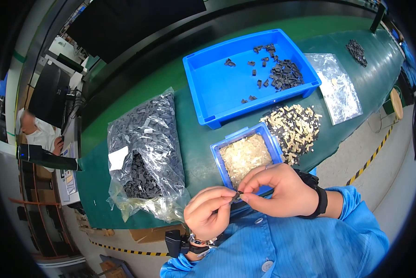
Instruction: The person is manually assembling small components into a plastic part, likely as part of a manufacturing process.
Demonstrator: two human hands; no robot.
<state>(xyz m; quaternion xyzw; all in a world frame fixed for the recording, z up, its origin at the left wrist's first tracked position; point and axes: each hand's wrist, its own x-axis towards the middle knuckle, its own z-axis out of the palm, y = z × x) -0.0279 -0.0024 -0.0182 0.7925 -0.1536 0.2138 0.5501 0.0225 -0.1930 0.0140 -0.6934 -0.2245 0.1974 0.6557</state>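
A small black plastic piece (pixel 237 195) is pinched between my two hands, just in front of my chest. My left hand (pixel 209 211) grips its left side with thumb and fingers closed. From the right, my right hand (pixel 275 189) holds the same piece between thumb and forefinger; the fingers hide most of it. Right behind my hands stands a small blue bin (pixel 215 149) filled with thin cream-coloured pieces (pixel 245 155). Beside that bin, to the right, lies a loose heap of mixed cream and black pieces (pixel 294 129).
A large blue tray (pixel 203 104) at the back holds scattered black parts (pixel 287 75). On the left lies an open clear bag (pixel 147 134) full of black parts. A flat plastic bag (pixel 338 90) and a small black pile (pixel 356 52) are farther right. Another person (pixel 41 132) sits far left.
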